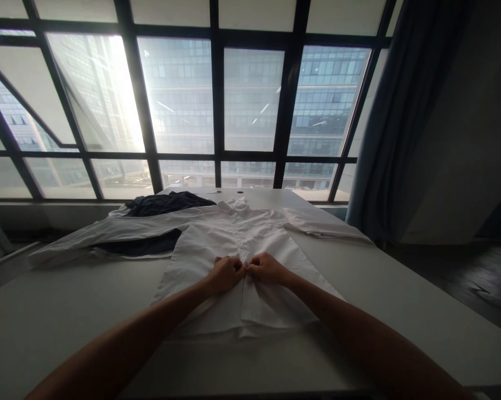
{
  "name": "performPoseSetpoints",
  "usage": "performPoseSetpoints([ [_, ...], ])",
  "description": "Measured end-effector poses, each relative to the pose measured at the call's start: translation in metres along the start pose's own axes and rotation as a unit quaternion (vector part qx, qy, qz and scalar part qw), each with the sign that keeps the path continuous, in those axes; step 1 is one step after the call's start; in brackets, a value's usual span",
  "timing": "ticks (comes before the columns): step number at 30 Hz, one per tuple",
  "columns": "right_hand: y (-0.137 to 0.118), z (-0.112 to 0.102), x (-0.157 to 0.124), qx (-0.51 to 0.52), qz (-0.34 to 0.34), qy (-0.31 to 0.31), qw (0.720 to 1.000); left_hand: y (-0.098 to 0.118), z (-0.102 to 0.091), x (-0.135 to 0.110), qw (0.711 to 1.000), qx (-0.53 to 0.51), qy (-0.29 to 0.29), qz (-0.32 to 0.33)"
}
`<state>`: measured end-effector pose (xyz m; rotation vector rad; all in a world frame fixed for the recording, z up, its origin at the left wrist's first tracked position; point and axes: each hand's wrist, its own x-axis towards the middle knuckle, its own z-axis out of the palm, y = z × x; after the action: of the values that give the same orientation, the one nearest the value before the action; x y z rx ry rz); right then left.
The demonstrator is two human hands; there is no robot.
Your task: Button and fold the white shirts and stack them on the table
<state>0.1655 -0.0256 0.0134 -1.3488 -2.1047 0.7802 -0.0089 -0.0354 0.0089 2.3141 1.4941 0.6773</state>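
Note:
A white long-sleeved shirt (209, 239) lies spread front up, its collar at the far end and its hem towards me. Both hands meet at its front placket, in the lower half. My left hand (226, 273) pinches the placket edge from the left, fingers curled. Close against it, my right hand (267, 269) pinches the cloth from the right side. Any button between the fingertips is too small to make out. Below the hands the two front panels part slightly down to the hem.
The shirt rests on a white table (400, 311). Dark clothing (167, 203) lies heaped at the far left, with more dark cloth (150, 244) under the left sleeve. Behind the table stand large framed windows (175, 100); a blue curtain (384, 144) hangs at the right.

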Motion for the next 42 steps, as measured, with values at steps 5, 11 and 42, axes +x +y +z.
performPoseSetpoints([
  [5, 0.000, -0.003, -0.001, 0.096, 0.126, -0.051, 0.986, -0.002, -0.004, 0.001, 0.999, 0.023, -0.017, 0.028],
  [11, -0.011, -0.007, -0.007, 0.130, 0.152, -0.082, 0.976, -0.004, -0.004, -0.004, 0.997, 0.046, 0.041, 0.054],
  [42, 0.031, -0.046, -0.002, -0.271, 0.010, -0.027, 0.962, -0.031, -0.018, -0.007, 0.962, 0.116, -0.216, 0.124],
])
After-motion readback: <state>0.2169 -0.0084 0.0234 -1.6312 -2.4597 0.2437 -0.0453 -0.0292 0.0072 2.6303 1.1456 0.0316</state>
